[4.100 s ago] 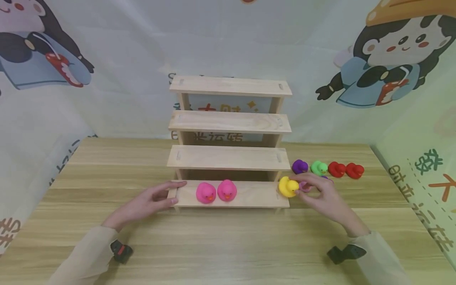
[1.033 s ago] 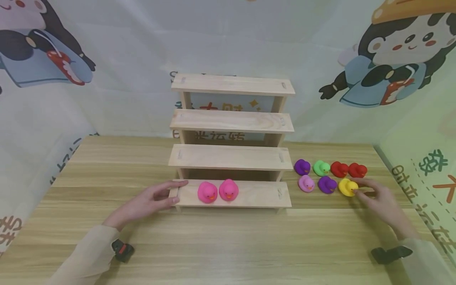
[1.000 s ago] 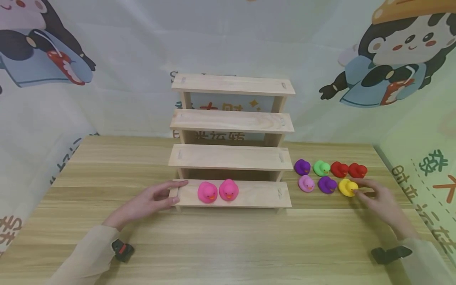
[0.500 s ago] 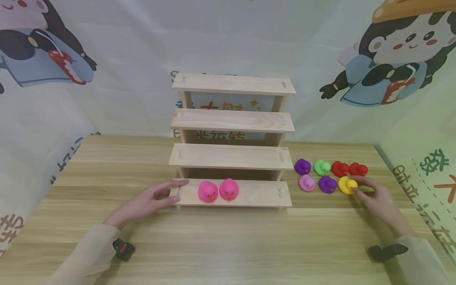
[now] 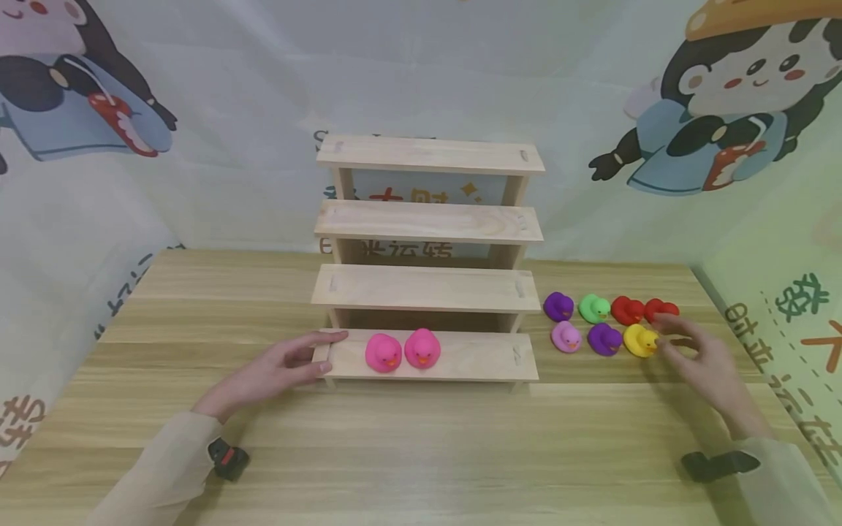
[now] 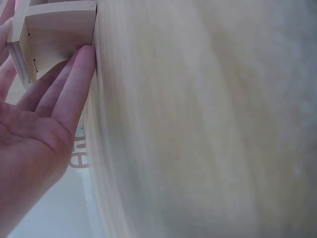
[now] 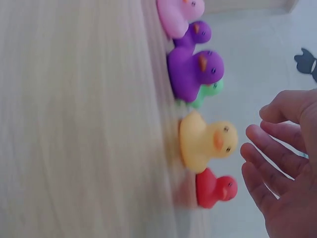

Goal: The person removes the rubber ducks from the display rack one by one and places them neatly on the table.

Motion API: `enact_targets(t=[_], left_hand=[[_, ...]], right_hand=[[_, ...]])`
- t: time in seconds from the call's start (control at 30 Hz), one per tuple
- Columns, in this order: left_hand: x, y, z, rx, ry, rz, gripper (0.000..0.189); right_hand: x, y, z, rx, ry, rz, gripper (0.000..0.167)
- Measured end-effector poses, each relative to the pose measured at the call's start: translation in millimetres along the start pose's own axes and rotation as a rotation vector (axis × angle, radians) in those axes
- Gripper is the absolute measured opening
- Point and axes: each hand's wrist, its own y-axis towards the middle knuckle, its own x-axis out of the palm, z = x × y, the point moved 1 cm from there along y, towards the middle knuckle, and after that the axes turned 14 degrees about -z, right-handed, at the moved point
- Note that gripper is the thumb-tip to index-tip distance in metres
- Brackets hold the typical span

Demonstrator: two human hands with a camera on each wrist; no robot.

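Observation:
A tiered wooden shelf (image 5: 425, 288) stands on the table, with two pink rubber ducks (image 5: 384, 353) on its lowest board. My left hand (image 5: 276, 369) holds the left end of that board, index finger on top and thumb at the front edge. In the left wrist view, other fingers (image 6: 74, 89) of it reach against the shelf's side. My right hand (image 5: 700, 361) hovers just right of a yellow rubber duck (image 5: 639, 340), fingers loosely bent with nothing between them. In the right wrist view a gap shows between the fingertips and the yellow duck (image 7: 205, 141).
Beside the yellow duck sit a purple duck (image 5: 604, 340) and a light pink duck (image 5: 566, 337). Behind them stand another purple duck (image 5: 559, 307), a green duck (image 5: 595, 308) and two red ducks (image 5: 628, 310). Printed cloth (image 5: 421, 73) hangs behind the table.
The right hand has carried the yellow duck from the shelf's right end to the table beside the purple one, then let go and lifted slightly away. The left hand stays on the shelf.

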Motion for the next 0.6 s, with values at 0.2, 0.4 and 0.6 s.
enact_targets(t=[0.2,0.4,0.6], left_hand=[[-0.7,-1.0,-0.1,-0.013,0.002,0.0,0.052],[-0.9,-0.5,-1.3,-0.002,0.022,-0.003,0.052],[-1.1,-0.5,-1.1,0.004,0.018,-0.002,0.051]], right_hand=[[3.7,4.1,-12.8,-0.028,-0.013,0.007,0.035],[9.2,8.9,-23.2,-0.084,0.006,0.016,0.033],[13.7,12.0,-33.8,-0.129,0.035,0.011,0.032]])
